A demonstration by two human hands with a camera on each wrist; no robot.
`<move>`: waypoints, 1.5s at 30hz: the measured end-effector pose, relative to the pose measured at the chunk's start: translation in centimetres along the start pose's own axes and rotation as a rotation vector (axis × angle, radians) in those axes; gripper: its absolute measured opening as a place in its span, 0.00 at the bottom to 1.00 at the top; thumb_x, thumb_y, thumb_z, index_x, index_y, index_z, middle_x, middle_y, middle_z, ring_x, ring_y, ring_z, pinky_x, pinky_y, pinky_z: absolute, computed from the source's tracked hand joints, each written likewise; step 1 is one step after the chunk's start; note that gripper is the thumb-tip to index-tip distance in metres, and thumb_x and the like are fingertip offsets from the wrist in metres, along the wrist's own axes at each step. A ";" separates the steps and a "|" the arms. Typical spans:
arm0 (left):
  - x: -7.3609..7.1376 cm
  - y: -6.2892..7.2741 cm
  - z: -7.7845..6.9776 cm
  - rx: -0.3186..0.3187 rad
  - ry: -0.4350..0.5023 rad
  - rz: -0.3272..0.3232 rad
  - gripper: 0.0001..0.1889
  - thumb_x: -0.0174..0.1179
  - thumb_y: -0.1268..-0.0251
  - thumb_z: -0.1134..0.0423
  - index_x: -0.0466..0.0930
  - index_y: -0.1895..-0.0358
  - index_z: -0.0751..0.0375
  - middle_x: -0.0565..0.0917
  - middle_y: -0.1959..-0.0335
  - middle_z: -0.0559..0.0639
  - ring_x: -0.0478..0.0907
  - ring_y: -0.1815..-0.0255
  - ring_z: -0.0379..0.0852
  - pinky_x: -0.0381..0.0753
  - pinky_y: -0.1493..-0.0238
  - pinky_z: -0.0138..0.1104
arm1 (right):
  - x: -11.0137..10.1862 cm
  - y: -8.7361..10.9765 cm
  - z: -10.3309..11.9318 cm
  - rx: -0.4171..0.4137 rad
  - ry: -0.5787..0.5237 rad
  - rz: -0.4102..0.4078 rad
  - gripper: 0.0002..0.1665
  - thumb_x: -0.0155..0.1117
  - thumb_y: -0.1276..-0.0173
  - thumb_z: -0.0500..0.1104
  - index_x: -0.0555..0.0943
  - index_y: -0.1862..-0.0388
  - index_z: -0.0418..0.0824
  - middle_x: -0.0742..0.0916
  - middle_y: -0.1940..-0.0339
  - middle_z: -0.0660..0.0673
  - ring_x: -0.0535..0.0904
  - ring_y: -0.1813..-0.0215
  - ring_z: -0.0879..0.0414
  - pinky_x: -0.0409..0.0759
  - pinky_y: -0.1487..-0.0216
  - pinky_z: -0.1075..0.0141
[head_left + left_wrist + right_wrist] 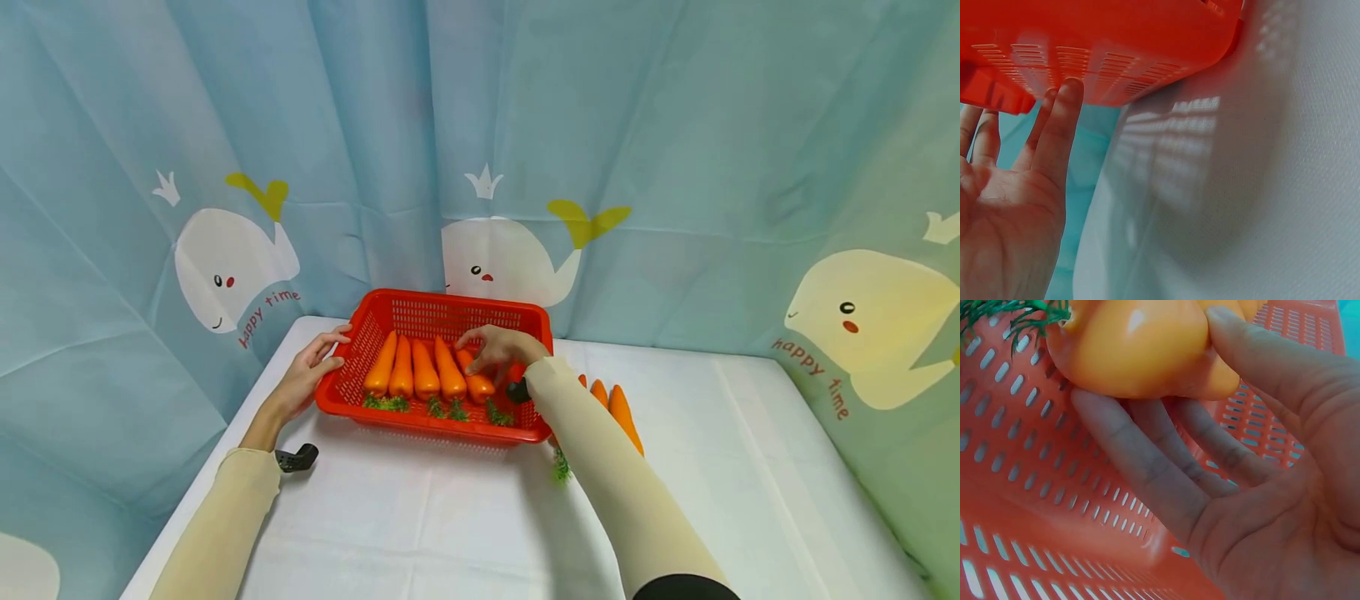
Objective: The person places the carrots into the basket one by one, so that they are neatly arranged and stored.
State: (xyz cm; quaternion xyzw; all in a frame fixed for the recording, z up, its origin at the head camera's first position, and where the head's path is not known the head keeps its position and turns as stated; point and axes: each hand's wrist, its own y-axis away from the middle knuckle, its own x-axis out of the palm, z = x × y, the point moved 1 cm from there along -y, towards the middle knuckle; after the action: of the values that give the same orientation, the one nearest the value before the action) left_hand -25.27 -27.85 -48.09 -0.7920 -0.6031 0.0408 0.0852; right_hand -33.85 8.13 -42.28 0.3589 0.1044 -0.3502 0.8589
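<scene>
A red plastic basket (435,425) with slotted walls stands on the white-covered table. Inside it several orange carrots (402,367) with green tops lie side by side, tops toward the near wall. My left hand (303,371) touches the basket's left end from outside; in the left wrist view its straight fingertips rest against the slotted wall. Over the right part of the basket, my right hand (498,346) holds the rightmost carrot (480,387). In the right wrist view, thumb and fingers lie on opposite sides of that carrot (1141,350).
Right of the basket, more carrots (622,412) lie on the table (450,517), partly hidden by my right forearm. A blue curtain (675,167) with whale prints hangs behind the table and at both sides.
</scene>
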 end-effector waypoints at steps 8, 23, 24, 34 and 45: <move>0.1 0.0 -0.1 -0.003 -0.009 -0.002 0.15 0.53 0.22 0.70 0.68 0.37 0.69 0.54 0.17 0.57 0.41 0.16 0.55 0.80 0.41 0.30 | 0.2 0.1 0.0 0.000 -0.009 0.003 0.33 0.71 0.32 0.35 0.74 0.29 0.46 0.75 0.36 0.37 0.83 0.52 0.43 0.89 0.59 0.49; 0.2 0.0 -0.5 -0.019 -0.013 -0.005 0.14 0.53 0.22 0.69 0.69 0.38 0.66 0.53 0.17 0.56 0.42 0.16 0.56 0.81 0.43 0.31 | 0.2 0.4 0.2 -0.001 0.038 -0.007 0.35 0.72 0.32 0.36 0.73 0.28 0.46 0.75 0.35 0.38 0.82 0.49 0.44 0.89 0.58 0.48; 0.1 0.0 -0.6 -0.022 -0.011 -0.006 0.14 0.53 0.22 0.69 0.69 0.39 0.66 0.53 0.17 0.56 0.43 0.16 0.57 0.82 0.43 0.31 | 0.2 0.5 0.3 -0.002 0.054 -0.009 0.35 0.72 0.32 0.37 0.73 0.28 0.46 0.75 0.34 0.38 0.82 0.49 0.44 0.89 0.57 0.48; 0.2 0.1 -0.9 -0.042 -0.037 -0.022 0.14 0.54 0.25 0.72 0.70 0.40 0.71 0.56 0.19 0.58 0.48 0.18 0.58 0.82 0.43 0.31 | 0.5 1.2 0.5 0.011 0.138 -0.033 0.34 0.71 0.31 0.40 0.73 0.27 0.47 0.76 0.36 0.38 0.81 0.45 0.44 0.88 0.54 0.47; 0.4 -0.1 -1.9 -0.023 -0.098 -0.035 0.15 0.53 0.27 0.74 0.72 0.41 0.74 0.62 0.21 0.60 0.55 0.21 0.59 0.82 0.44 0.30 | -1.0 4.2 1.3 -0.086 0.183 -0.048 0.33 0.67 0.26 0.40 0.69 0.25 0.43 0.83 0.43 0.36 0.85 0.51 0.42 0.89 0.59 0.49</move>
State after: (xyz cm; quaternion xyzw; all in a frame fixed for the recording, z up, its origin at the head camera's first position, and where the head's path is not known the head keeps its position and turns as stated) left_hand -24.90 -27.61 -46.18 -0.7795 -0.6206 0.0712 0.0471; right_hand -31.82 9.85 -38.65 0.3496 0.2061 -0.3316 0.8517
